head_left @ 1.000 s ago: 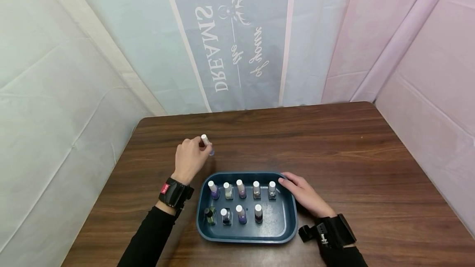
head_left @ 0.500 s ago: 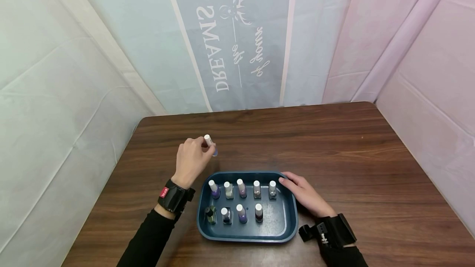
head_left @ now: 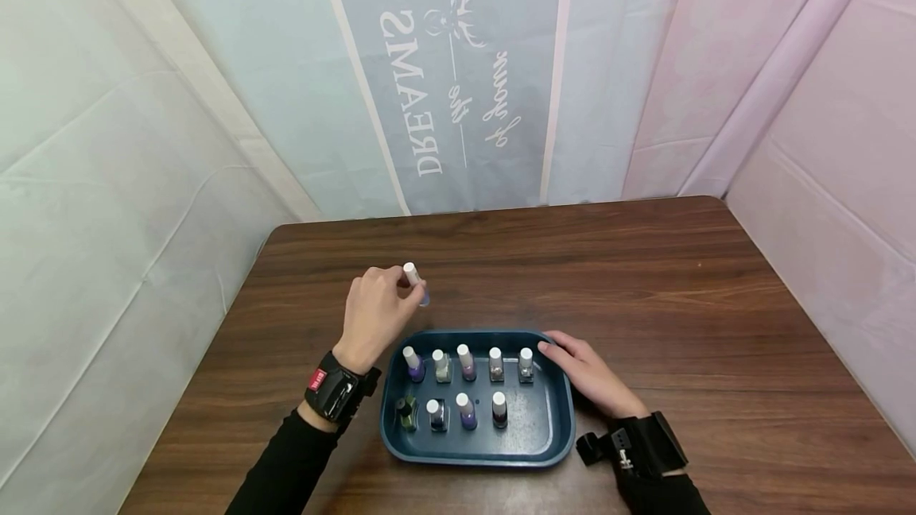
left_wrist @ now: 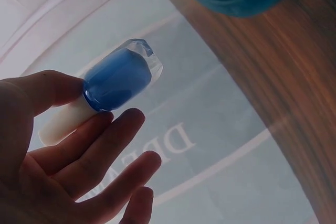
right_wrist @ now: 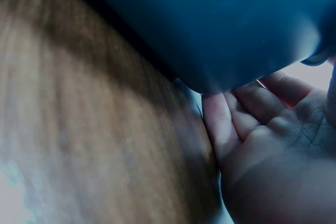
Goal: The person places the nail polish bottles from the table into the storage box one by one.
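My left hand pinches a nail polish bottle between thumb and fingers, above the table beyond the tray's back left corner. The bottle has a white cap and blue polish in clear glass. In the left wrist view the remaining fingers spread loosely, off the bottle. At the back right corner of a dark blue tray, my right hand holds the rim, thumb over the edge and fingers against the outer wall. Several nail polish bottles stand in the tray in two rows, among them a purple one.
One bottle in the front row has a black cap and green polish; the others wear white caps. The tray sits on a brown wooden table. Light fabric curtains hang behind the table and at both sides.
My left hand has shifted a little to the right with the nail polish bottle still pinched. The right hand and the tray have stayed in place.
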{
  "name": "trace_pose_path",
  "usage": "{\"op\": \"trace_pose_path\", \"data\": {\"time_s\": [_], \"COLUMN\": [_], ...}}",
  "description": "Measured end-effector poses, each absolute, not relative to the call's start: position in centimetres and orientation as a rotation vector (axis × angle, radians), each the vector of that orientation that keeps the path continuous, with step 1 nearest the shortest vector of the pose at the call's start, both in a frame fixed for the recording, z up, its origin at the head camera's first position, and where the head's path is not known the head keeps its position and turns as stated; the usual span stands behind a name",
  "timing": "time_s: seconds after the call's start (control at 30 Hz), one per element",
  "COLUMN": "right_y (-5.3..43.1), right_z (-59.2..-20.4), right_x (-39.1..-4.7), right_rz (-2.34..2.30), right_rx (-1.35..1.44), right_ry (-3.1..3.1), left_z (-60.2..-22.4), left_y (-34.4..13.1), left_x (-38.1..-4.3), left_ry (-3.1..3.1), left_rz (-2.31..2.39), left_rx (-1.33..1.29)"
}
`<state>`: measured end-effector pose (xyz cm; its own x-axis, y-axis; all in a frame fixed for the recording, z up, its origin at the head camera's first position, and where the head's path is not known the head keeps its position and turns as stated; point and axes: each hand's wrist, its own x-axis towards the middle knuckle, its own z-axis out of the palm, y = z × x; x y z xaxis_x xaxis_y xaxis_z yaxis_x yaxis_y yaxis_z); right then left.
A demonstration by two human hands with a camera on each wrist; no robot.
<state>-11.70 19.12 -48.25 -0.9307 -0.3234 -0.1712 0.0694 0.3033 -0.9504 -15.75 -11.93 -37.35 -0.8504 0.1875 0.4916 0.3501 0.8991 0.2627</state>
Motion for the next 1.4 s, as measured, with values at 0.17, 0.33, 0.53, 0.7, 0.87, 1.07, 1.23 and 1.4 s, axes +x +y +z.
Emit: {"op": "trace_pose_path", "data": {"time_s": [0.17, 0.33, 0.53, 0.7, 0.87, 1.07, 1.23, 1.4], "right_y": [19.2, 19.2, 19.1, 19.1, 19.1, 19.2, 19.3, 19.2], "right_z": [-48.2, -48.0, -47.9, -47.9, -48.0, -47.9, -48.0, -48.2], "right_x": [-11.7, -11.6, -11.6, -11.6, -11.6, -11.7, -11.7, -11.8], "right_rz": [-1.661, -1.682, -1.672, -1.668, -1.671, -1.673, -1.671, -1.671], "right_rx": [-0.261, -0.229, -0.220, -0.213, -0.215, -0.220, -0.231, -0.219], "right_ry": [2.243, 2.215, 2.214, 2.219, 2.220, 2.226, 2.232, 2.228], "left_z": [-37.1, -36.7, -36.1, -35.7, -35.4, -34.8, -34.5, -34.5], "left_y": [-11.6, -11.3, -10.7, -10.4, -10.0, -9.3, -8.7, -8.2], "left_x": [-15.3, -14.7, -13.9, -13.4, -12.9, -11.9, -11.0, -10.3], "left_ry": [-2.604, -2.614, -2.625, -2.620, -2.614, -2.633, -2.645, -2.656], "left_rz": [-0.480, -0.493, -0.495, -0.486, -0.472, -0.485, -0.495, -0.499], "left_rx": [-0.395, -0.405, -0.425, -0.454, -0.483, -0.490, -0.498, -0.516]}}
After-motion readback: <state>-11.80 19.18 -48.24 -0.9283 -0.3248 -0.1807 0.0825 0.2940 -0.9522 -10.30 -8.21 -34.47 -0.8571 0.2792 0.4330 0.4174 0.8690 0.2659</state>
